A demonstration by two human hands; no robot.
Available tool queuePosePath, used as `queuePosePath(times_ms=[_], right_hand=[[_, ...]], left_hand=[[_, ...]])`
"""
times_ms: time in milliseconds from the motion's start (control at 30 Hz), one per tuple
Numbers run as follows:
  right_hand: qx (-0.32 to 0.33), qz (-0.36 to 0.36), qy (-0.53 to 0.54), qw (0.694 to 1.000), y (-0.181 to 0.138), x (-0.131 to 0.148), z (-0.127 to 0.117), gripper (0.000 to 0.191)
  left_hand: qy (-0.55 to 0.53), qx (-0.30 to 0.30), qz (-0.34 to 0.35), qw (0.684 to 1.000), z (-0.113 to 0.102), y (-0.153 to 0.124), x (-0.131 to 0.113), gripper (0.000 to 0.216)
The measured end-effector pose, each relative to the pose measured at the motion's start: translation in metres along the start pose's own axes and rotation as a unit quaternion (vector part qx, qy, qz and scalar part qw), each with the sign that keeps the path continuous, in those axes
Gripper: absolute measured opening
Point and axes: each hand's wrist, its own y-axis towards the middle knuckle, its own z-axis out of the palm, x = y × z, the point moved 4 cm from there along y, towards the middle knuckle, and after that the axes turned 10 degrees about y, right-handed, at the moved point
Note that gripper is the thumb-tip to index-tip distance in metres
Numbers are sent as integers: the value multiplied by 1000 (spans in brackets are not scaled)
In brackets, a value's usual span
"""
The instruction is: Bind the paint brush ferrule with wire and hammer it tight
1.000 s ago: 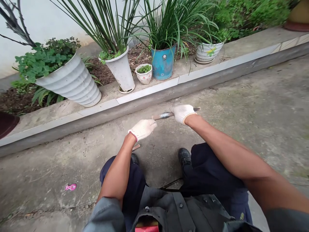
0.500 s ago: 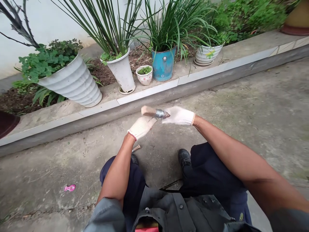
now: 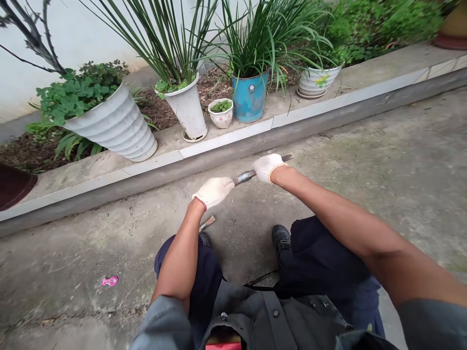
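Observation:
Both hands wear white knit gloves. My left hand (image 3: 213,192) is closed on the left end of a wooden stick wound with silver wire (image 3: 245,177). The wire-bound stretch shows between the two hands. My right hand (image 3: 268,168) wraps round the stick farther right, and a short dark end pokes out beyond that glove. The left end is hidden inside the left glove. On the ground below my left wrist, by my shoe, lies a second, smaller piece (image 3: 207,223) with a pale wooden end and a silvery part, partly hidden by my forearm.
A low tiled ledge (image 3: 226,144) runs across ahead. On it stand a leaning white ribbed pot (image 3: 120,129), a tall white pot (image 3: 188,109), a small white pot (image 3: 221,118), a blue bucket (image 3: 250,99) and a white bowl pot (image 3: 319,81). A pink scrap (image 3: 110,281) lies on the concrete.
My right hand has turned and slid round the stick, so a dark end now sticks out on its right. The broad pale end above my left hand no longer shows.

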Motion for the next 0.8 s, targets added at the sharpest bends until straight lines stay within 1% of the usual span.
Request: queuePosePath(times_ms=[100,167,233,300,367,400,467,533,600,667,733,800], right_hand=[[66,-48,21,996,-9,6,7,27],[116,-104,58,986,-19,9,10,25],[152,-173,94,969,-30,9,10,21],[170,-234,152,945,-40,8,7,21],[156,-254,234,925,-44,6,2,24],[133,-247,278,919,-43,5,-2,26],[65,-206,343,914,-38,2,-8,27],[-8,-147,355,923,-28,0,-13,27],[-71,-86,307,945,-18,-3,-16,30],[-119,-31,236,964,-10,-7,-17,36],[-141,13,179,974,-5,-11,-16,36],[-143,42,131,980,-3,-13,-12,32]], left_hand=[[8,-9,9,1000,-6,-3,5,38],[-12,-10,-2,1000,-9,-4,7,37],[-39,-5,-12,999,-11,-5,7,38],[-62,-4,12,998,-13,-6,2,36],[-94,-8,47,994,-15,-7,-4,33],[-110,-13,54,992,-16,-7,-6,34],[-135,-20,39,990,-16,-6,-7,40],[-134,-17,10,991,-12,-5,-6,44],[-116,-1,-5,993,-5,-2,-6,40],[-97,18,-15,995,2,0,-5,33],[-80,37,-16,996,7,0,-6,31],[-60,47,-2,997,10,0,-6,32]])
